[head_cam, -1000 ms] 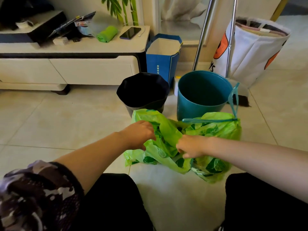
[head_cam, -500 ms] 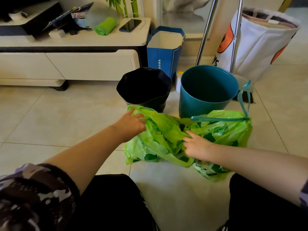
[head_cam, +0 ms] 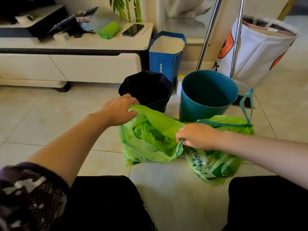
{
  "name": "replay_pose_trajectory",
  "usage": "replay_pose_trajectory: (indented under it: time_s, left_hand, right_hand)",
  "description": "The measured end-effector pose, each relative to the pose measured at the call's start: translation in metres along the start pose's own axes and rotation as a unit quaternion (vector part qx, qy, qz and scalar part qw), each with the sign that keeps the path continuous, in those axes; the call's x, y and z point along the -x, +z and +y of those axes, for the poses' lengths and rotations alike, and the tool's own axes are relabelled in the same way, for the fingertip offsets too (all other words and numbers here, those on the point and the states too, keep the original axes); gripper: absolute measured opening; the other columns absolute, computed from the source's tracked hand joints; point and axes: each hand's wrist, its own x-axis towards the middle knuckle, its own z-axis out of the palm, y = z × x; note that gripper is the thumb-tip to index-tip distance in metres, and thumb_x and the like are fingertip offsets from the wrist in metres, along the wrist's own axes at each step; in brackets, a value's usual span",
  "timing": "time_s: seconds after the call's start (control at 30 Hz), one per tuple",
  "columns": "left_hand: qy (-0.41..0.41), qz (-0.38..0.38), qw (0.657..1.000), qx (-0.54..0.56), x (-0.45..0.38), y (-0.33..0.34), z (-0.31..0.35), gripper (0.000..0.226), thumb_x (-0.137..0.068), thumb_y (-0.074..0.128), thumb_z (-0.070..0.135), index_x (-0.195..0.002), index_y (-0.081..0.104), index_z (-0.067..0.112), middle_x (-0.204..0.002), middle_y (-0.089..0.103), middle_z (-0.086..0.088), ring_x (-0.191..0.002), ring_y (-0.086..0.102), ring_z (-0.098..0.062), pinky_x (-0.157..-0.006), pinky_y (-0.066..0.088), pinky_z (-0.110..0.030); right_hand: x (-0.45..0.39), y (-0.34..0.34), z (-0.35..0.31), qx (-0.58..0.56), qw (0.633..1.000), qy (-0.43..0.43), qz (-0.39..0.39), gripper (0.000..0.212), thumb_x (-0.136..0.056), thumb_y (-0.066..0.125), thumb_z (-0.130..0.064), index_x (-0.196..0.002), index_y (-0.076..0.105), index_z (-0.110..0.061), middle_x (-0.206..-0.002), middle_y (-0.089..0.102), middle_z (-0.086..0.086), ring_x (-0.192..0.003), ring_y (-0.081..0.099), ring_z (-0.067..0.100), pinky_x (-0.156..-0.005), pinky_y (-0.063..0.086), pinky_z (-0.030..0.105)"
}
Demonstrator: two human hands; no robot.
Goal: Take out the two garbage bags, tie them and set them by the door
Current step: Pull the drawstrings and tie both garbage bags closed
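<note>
On the pale tiled floor [head_cam: 50,117], two thin green plastic garbage bags lie side by side before a round teal plastic bin [head_cam: 208,95] and a black bin [head_cam: 146,87]. The left bag [head_cam: 150,147] gapes open; the right bag [head_cam: 215,165] is cinched by its blue drawstring [head_cam: 246,110]. The left hand [head_cam: 118,110] pinches the open bag's far rim. The right hand [head_cam: 196,135] has its fingers clamped on the near rim.

Two green garbage bags lie side by side, touching, on the tiled floor. The left bag [head_cam: 150,144] gapes open, its mouth stretched wide. The right bag [head_cam: 215,164] is drawn shut by a teal drawstring [head_cam: 221,125].
</note>
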Motion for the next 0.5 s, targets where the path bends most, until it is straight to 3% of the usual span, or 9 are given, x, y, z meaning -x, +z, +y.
replay_pose_trajectory:
  time_s: [0.07,0.13,0.33,0.5]
  left_hand:
    - [-0.032,-0.001,0.999,-0.024,-0.005,0.009,-0.008,0.047,-0.09,0.054,0.034,-0.135,0.048,0.024,-0.139,0.05,-0.003,-0.118,0.055,-0.032,-0.091,0.044,-0.04]
    - [-0.063,-0.011,0.997,-0.046,-0.01,0.016,-0.015,0.047,-0.088,0.059,0.035,-0.132,0.05,0.023,-0.131,0.058,-0.006,-0.116,0.056,-0.033,-0.089,0.048,-0.041]
    - [-0.108,0.045,0.991,-0.062,-0.015,0.016,-0.023,0.02,-0.085,0.058,0.024,-0.1,0.07,0.03,-0.104,0.069,-0.004,-0.097,0.063,-0.033,-0.073,0.048,-0.035]
    - [-0.11,0.066,0.992,-0.007,-0.016,0.0,-0.028,0.006,-0.076,0.069,0.026,-0.079,0.068,0.032,-0.091,0.07,-0.001,-0.087,0.064,-0.03,-0.07,0.052,-0.035]
  right_hand:
    - [0.006,-0.006,0.002,0.002,1.0,0.0,0.014,0.019,-0.092,0.047,-0.028,-0.102,0.063,-0.025,-0.1,0.065,-0.005,-0.095,0.06,0.018,-0.081,0.052,0.041]
    - [0.011,-0.009,0.004,-0.001,1.0,0.003,0.028,0.023,-0.091,0.046,-0.032,-0.103,0.065,-0.028,-0.1,0.067,-0.006,-0.095,0.061,0.017,-0.082,0.052,0.041]
    - [0.015,-0.022,0.001,-0.111,0.992,0.023,0.056,0.019,-0.09,0.056,-0.034,-0.096,0.071,-0.025,-0.096,0.07,-0.008,-0.088,0.061,0.006,-0.085,0.051,0.034]
    - [0.013,-0.025,-0.003,-0.186,0.978,0.048,0.079,0.014,-0.086,0.061,-0.035,-0.087,0.072,-0.027,-0.088,0.066,-0.014,-0.082,0.058,-0.002,-0.081,0.048,0.026]
